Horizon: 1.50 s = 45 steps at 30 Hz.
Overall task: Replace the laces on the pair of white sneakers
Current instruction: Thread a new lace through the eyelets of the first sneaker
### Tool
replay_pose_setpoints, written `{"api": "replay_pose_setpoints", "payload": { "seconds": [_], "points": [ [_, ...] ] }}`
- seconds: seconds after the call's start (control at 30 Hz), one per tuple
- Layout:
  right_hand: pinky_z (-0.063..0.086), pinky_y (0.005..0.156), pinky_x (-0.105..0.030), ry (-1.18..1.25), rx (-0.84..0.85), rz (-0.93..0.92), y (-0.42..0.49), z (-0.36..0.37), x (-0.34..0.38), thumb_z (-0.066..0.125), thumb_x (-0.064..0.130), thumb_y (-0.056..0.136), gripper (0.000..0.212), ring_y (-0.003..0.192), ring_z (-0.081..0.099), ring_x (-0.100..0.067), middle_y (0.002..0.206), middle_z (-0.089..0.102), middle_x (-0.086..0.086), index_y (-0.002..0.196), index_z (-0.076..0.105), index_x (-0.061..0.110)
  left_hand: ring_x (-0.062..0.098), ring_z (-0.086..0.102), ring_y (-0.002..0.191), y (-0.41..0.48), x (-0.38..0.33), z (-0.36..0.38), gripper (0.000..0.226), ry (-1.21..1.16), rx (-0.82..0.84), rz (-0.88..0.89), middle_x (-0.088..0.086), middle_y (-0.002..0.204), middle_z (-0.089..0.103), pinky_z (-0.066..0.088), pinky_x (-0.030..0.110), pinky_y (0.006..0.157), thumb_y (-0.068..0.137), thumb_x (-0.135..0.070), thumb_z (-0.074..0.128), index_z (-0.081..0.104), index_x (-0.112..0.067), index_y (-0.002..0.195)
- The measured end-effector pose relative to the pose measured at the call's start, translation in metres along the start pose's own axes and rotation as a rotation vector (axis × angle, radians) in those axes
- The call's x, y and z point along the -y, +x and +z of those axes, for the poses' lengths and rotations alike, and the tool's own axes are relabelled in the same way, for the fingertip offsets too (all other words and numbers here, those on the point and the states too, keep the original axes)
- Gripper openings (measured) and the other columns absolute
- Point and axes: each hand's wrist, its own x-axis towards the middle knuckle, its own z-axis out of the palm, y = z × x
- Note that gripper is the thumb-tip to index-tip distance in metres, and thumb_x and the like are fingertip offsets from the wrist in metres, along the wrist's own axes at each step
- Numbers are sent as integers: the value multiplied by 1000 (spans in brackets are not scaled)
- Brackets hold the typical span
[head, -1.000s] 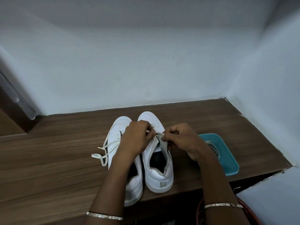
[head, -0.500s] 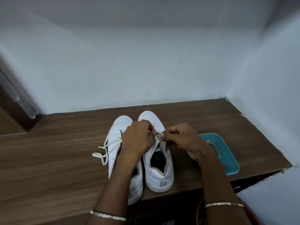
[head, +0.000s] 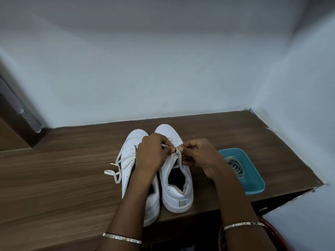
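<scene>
Two white sneakers stand side by side on the wooden shelf (head: 63, 178), toes towards the wall. The left sneaker (head: 129, 151) has a white lace (head: 116, 171) trailing off its left side onto the wood. Over the right sneaker (head: 178, 189), near the top of its tongue, both hands meet. My left hand (head: 154, 154) pinches a short white lace piece (head: 167, 147) there. My right hand (head: 197, 156) pinches the same lace at the eyelet edge. The eyelets under my hands are hidden.
A teal tray (head: 253, 185) with coiled laces (head: 235, 165) sits right of the sneakers, near the shelf's front edge. White walls close the back and right side. A red-rimmed object (head: 272, 230) shows below the shelf at the lower right.
Both hands stay over the right sneaker's tongue; the fingers have shifted slightly on the lace. The sneakers and tray have not moved.
</scene>
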Motion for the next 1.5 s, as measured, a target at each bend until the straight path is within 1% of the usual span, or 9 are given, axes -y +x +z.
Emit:
{"api": "replay_pose_setpoints", "payload": {
  "seconds": [0.33, 0.53, 0.77, 0.87, 1.0, 1.13, 1.27, 1.37, 1.5],
  "points": [
    [55, 56, -19, -256, -208, -38, -8, 10, 13, 49, 2, 102, 16, 71, 66, -16, 92, 71, -18, 102, 65, -4, 15, 64, 85, -3, -1, -12, 29, -8, 37, 118, -13, 90, 68, 52, 44, 82, 70, -25, 87, 66, -26, 90],
    [60, 76, -37, 307, -312, 25, -22, -19, 30, 34, 10, 109, 19, 84, 74, -24, 91, 73, -16, 107, 53, 7, 16, 57, 110, -12, -1, -24, 19, 91, -193, 47, -13, 100, 63, 33, 41, 92, 85, -42, 73, 68, -30, 98],
    [47, 41, -21, 655, -509, -37, -46, -63, 47, 39, 5, 106, 25, 54, 44, -11, 74, 40, -5, 84, 51, 10, 30, 65, 92, -29, 6, -21, 6, -36, -361, -112, -1, 98, 70, 51, 50, 84, 89, -30, 67, 69, -25, 86],
    [27, 36, -20, 503, -651, -66, -57, -83, 44, 43, 9, 100, 23, 41, 29, -6, 65, 33, 2, 80, 50, 16, 32, 63, 96, -36, 3, -23, 4, -27, -370, -118, 5, 101, 68, 50, 46, 83, 89, -22, 67, 69, -22, 87],
    [47, 64, -35, -62, -843, -121, -72, -94, 33, 58, 23, 90, 19, 61, 46, -16, 66, 51, 2, 70, 57, 23, 39, 60, 104, -40, 0, -27, 15, 18, -443, -183, 15, 109, 64, 46, 46, 87, 88, -9, 63, 71, -14, 99],
    [55, 79, -36, -534, -483, -153, -56, -66, 25, 72, 26, 87, 9, 79, 64, -12, 82, 70, 6, 78, 71, 25, 42, 58, 107, -40, -5, -36, 22, 64, -535, -309, 18, 115, 62, 45, 47, 89, 87, -6, 58, 71, -12, 104],
    [52, 87, -30, -719, -189, -265, -30, -16, 18, 76, 25, 84, 14, 92, 67, -10, 96, 72, 9, 99, 77, 23, 36, 62, 105, -38, -1, -32, 15, -47, -386, -335, 13, 109, 68, 44, 38, 84, 91, -9, 58, 68, -10, 101],
    [52, 92, -37, -884, -150, -261, -16, 7, 8, 68, 24, 88, 20, 104, 67, -21, 110, 74, 2, 106, 76, 24, 34, 64, 105, -38, -7, -29, 12, 16, -324, -373, 9, 106, 72, 45, 37, 86, 94, -24, 61, 68, -15, 97],
    [52, 78, -33, -918, -255, -251, -17, 9, 6, 69, 24, 89, 8, 89, 69, -22, 89, 75, 1, 91, 77, 21, 30, 65, 98, -35, -15, -34, 19, 112, -353, -318, 1, 93, 73, 41, 39, 90, 91, -41, 64, 64, -25, 82]
  ]
}}
